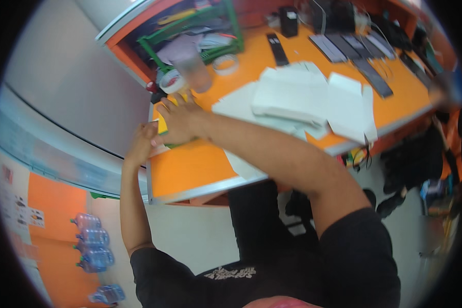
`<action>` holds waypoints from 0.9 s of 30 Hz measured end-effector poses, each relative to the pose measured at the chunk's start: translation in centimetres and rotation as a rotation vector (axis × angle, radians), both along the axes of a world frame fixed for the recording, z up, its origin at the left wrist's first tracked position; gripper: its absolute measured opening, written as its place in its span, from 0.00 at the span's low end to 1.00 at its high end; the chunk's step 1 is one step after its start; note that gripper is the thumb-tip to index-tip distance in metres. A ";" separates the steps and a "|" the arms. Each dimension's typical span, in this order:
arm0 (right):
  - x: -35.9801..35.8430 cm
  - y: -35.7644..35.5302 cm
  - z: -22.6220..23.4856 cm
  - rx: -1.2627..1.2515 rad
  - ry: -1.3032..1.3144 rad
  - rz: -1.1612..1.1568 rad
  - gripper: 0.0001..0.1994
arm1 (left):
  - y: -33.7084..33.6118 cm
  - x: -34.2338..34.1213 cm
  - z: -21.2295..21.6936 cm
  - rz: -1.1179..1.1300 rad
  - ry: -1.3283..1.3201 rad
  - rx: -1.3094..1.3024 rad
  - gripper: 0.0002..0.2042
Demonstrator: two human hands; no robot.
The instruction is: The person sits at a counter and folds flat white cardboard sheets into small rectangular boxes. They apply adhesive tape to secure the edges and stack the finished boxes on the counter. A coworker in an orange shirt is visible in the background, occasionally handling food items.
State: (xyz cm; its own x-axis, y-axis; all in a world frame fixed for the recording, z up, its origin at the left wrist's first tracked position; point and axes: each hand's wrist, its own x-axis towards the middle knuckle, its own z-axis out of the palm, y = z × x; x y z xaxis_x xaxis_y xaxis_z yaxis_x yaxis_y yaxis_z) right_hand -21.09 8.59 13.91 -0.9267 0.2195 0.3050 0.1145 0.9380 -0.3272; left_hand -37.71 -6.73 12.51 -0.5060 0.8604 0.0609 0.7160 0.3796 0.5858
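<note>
Seen from the head camera: right hand spread flat, fingers apart, pressing down on a yellow sheet at the left edge of the orange table. Left hand curled over that same table edge beside the sheet, gripping its corner as far as can be told. Just beyond the fingertips, a tape roll and a clear cup; white papers piled to the right.

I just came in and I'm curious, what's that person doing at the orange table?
A person leans over an orange table. Their right hand lies flat on a yellow and green pad near the table's left edge, and their left hand holds that edge beside it. Just past the fingers stand tape rolls and a clear plastic cup. White papers are spread across the middle.
</note>
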 end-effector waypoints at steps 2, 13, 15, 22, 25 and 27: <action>0.4 2.4 0.7 -0.323 0.084 0.057 0.45 | 1.5 0.9 0.8 0.070 -0.127 -0.071 0.30; 24.9 13.6 4.1 -0.064 -0.417 -0.164 0.30 | 3.4 -1.5 -0.9 0.026 -0.162 -0.097 0.38; 26.0 14.9 2.0 -0.105 -0.380 -0.189 0.28 | 4.4 1.2 0.9 0.006 -0.169 -0.145 0.40; 24.9 15.6 1.0 -0.320 -0.287 -0.184 0.21 | 3.8 3.4 1.6 0.187 -0.147 -0.138 0.48; 25.2 15.5 2.1 -0.390 -0.284 -0.135 0.22 | 4.2 1.1 2.2 0.221 -0.160 -0.229 0.51; 25.4 16.1 2.2 -0.425 -0.295 -0.118 0.22 | 5.6 1.4 3.3 0.227 -0.171 -0.327 0.53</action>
State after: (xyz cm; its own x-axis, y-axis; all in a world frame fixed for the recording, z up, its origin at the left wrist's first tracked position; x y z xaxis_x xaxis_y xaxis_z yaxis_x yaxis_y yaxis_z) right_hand 4.28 24.69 16.11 -0.9213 0.3748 -0.1034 0.3555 0.7046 -0.6141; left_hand -36.27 -1.17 15.85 -0.6640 0.6858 -0.2980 0.4957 0.7021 0.5112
